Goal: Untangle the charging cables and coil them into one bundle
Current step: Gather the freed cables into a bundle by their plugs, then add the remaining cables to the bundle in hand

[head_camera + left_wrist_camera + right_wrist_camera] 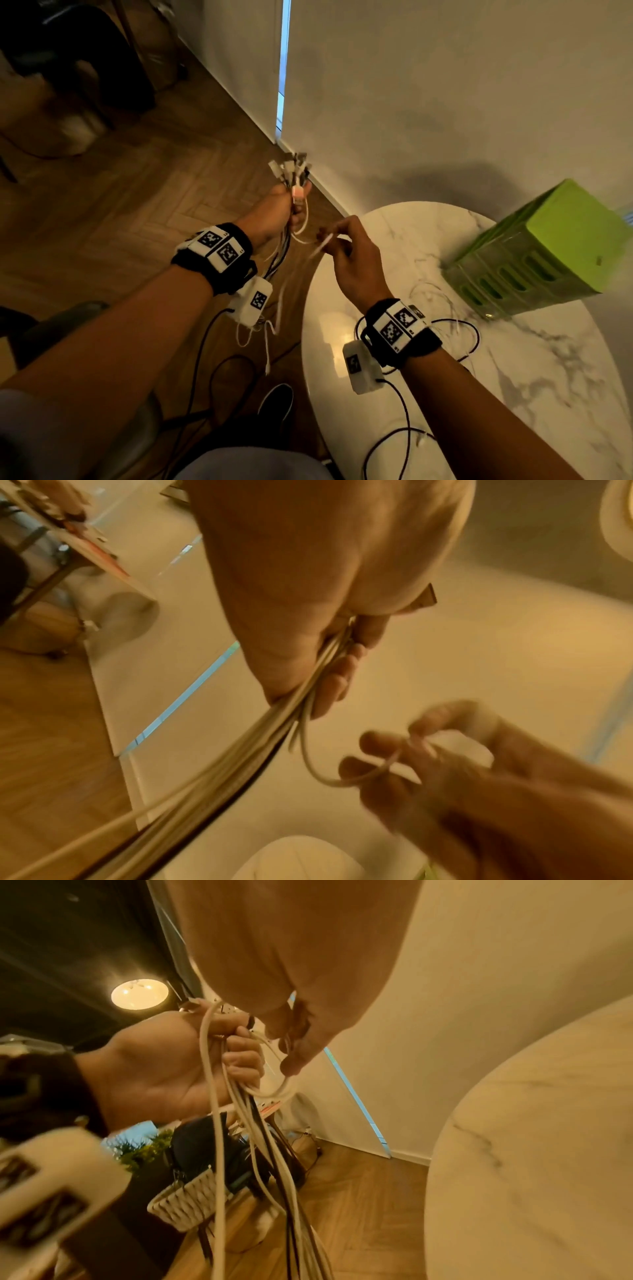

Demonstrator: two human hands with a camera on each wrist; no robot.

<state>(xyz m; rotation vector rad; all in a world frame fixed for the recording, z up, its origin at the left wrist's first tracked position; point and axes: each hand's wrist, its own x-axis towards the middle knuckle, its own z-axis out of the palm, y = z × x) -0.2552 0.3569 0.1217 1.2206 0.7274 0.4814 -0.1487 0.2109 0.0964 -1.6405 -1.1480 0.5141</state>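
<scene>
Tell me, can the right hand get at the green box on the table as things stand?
Probably yes, once freed: the right hand pinches a white cable, but bare marble table lies between it and the green box.

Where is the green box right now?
In the head view the green box stands at the far right of the marble table, by the wall, just beyond loose cables and to the right of the right hand.

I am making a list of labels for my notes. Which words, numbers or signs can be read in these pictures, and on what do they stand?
No readable words or numbers.
Wristbands: black-and-white square code patterns; the tiny marks beside them are too small to read.
Green box: no legible text.
</scene>
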